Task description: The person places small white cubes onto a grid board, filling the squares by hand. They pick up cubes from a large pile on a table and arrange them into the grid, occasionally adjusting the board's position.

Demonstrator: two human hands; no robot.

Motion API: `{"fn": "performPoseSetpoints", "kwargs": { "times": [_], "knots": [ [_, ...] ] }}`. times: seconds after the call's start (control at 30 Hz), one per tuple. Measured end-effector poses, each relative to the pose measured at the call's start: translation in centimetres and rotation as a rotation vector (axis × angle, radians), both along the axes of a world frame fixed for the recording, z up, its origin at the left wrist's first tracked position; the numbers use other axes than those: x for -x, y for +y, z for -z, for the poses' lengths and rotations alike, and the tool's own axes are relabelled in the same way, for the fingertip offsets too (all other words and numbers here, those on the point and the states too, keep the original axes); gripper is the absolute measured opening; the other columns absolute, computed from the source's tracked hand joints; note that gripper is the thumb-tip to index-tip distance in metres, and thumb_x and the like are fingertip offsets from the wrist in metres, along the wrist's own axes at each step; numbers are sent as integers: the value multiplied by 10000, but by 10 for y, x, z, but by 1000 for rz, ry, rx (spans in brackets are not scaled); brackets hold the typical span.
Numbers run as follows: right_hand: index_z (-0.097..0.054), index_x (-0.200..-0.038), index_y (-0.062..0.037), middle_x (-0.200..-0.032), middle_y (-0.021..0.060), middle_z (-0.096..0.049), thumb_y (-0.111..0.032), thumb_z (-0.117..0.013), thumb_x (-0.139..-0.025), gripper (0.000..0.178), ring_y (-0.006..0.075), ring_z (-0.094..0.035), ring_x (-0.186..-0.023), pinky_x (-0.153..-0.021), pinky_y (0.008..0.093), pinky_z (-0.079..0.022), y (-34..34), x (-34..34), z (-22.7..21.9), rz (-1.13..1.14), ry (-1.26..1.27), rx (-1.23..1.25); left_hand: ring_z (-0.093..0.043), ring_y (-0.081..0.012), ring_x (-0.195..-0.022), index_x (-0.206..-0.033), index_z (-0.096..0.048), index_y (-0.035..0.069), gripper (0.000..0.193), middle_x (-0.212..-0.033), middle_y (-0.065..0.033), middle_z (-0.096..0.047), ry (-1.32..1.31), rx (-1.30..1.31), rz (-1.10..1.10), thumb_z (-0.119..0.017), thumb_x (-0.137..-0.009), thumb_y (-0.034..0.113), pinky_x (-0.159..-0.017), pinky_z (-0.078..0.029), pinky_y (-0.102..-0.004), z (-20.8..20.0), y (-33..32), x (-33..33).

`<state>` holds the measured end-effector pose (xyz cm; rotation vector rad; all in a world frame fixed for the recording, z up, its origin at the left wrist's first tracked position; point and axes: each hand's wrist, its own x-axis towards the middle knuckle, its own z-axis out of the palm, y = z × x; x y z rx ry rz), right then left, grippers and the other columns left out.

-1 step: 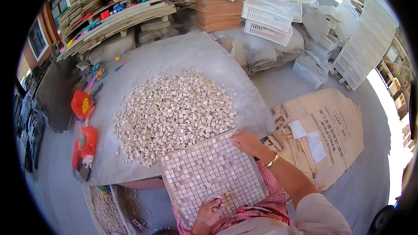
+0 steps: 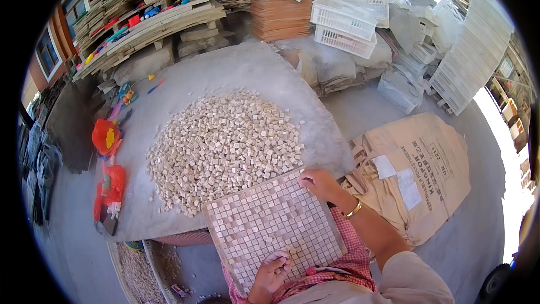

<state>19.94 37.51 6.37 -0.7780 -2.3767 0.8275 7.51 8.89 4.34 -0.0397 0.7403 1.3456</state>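
Left hand point(image 2: 273, 271) low over the tray point(image 2: 336, 231), fingers curled narrow, can't tell what's held; right hand point(image 2: 318, 184) arched at its upper-right corner, hold unclear. One heap of cubes point(image 2: 225, 146), too many to number; one tray, on lap point(image 2: 353, 242); one bracelet point(image 2: 354, 209).

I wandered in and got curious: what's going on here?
A person works bare-handed over a square brown gridded board mostly filled with pale square tiles. The right hand is at its far right corner; the left hand, curled, is over its near part. Beyond, small cream cubes lie heaped on a grey table.
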Motion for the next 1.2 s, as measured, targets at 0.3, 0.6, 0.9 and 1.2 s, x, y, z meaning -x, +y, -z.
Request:
{"fn": "performPoseSetpoints", "kwargs": {
  "times": [0.3, 0.6, 0.9, 1.2],
  "knots": [
    [-608, -733, -50, -682, 102, -594, -145, -673, -761, 119, 250, -587, -618, -579, 342, -461, -21, -9, 31, 204, 23, 146, -433, -105, -610, -952, -571, 10, 223, -730, -18, -482, -183, -38, 24, -555, -922, 230, -491, -328, -213, 1, -8, -3],
    [-630, -792, -23, -724, 46, -637, -125, -696, -767, 124, 106, -585, -645, -599, 260, -461, 6, -33, 17, 226, 202, 380, -418, -129, -606, -953, -581, 28, 246, -681, -2, -457, -153, -79, 35, -511, -940, 263, -518, -328, -237, 8, -13, -6],
    [-636, -772, -61, -772, 124, -649, -107, -608, -767, 55, 326, -613, -741, -678, 397, -481, 4, -29, 20, 58, -57, 110, -406, -137, -598, -942, -589, 20, 261, -639, -14, -447, -207, -96, 56, -503, -942, 266, -540, -339, -251, 11, -11, -7],
    [-596, -761, -55, -762, 127, -596, -125, -621, -777, 76, 340, -580, -753, -674, 426, -464, 4, -7, 26, 47, -142, -168, -419, -128, -626, -974, -570, -4, 249, -704, -21, -467, -232, -98, 16, -509, -937, 235, -547, -344, -248, 18, -15, -4]
  ]
}}
